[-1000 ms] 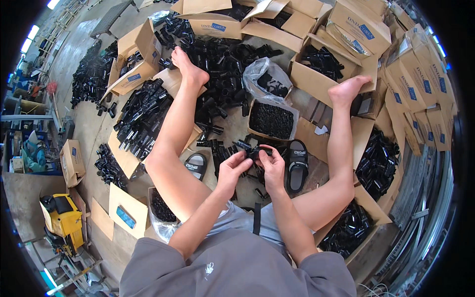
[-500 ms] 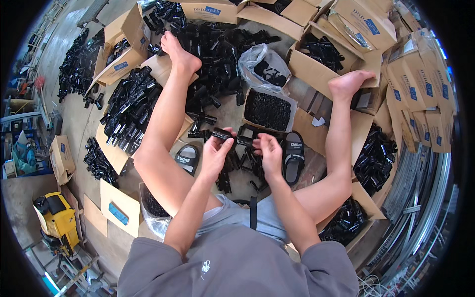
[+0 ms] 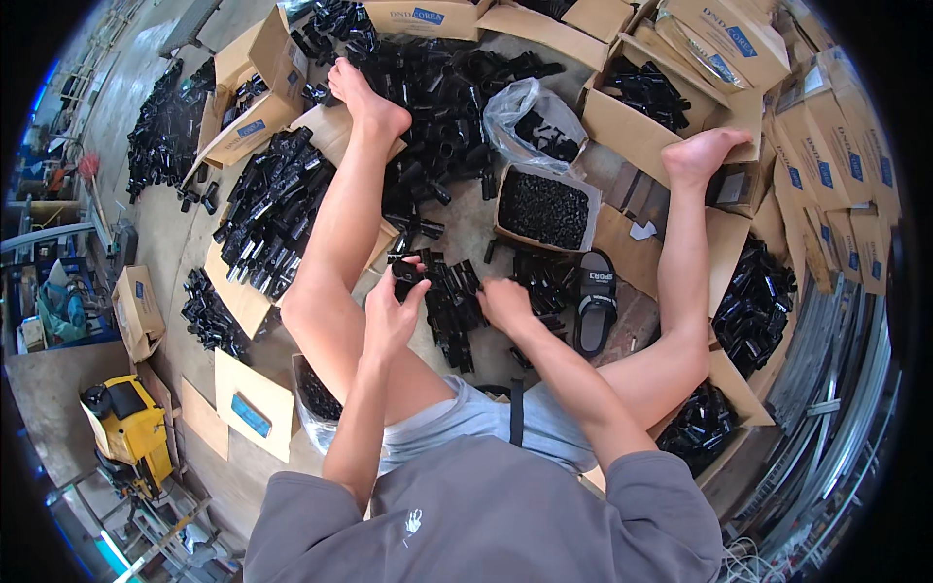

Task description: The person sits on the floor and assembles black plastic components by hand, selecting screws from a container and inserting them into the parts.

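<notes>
In my left hand [image 3: 393, 309], a short black plastic tube-shaped part [image 3: 405, 276] is gripped between thumb and fingers. My right hand [image 3: 506, 305] is lower to the right, fingers curled, at the edge of a pile of black plastic parts [image 3: 450, 306] on the floor between my legs. Whether those fingers hold a part is hidden. More black parts [image 3: 540, 277] lie just beyond the right hand. Farther out stands a box of small black pieces [image 3: 544, 209], with a clear plastic bag [image 3: 515, 102] of black pieces behind it.
A black sandal [image 3: 594, 301] lies right of my hands. Large heaps of black parts [image 3: 272, 209] spread left and ahead. Open cartons [image 3: 622, 136] stand ahead right, with stacked flat cartons [image 3: 826, 175] beyond. A yellow machine [image 3: 138, 423] and a phone [image 3: 251, 416] on cardboard are at left.
My hands have moved apart. The left has drawn back slightly left with a black part; the right has left the part between them and dropped to the pile.
</notes>
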`<action>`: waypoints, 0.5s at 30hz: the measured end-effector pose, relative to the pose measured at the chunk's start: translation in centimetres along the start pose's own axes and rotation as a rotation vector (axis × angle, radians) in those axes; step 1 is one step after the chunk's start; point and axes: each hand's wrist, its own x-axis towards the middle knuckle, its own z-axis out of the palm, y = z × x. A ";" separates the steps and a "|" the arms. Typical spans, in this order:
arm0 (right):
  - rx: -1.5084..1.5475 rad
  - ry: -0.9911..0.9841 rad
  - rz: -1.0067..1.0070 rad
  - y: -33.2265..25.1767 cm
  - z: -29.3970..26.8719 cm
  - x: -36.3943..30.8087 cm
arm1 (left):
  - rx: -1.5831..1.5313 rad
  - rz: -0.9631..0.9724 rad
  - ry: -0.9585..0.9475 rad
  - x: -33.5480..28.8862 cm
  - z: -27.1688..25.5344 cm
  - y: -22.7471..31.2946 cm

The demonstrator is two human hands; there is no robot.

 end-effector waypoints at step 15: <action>0.302 0.324 0.207 -1.6 0.0 -4.5 | -0.374 -0.149 -0.306 -1.4 -0.1 2.2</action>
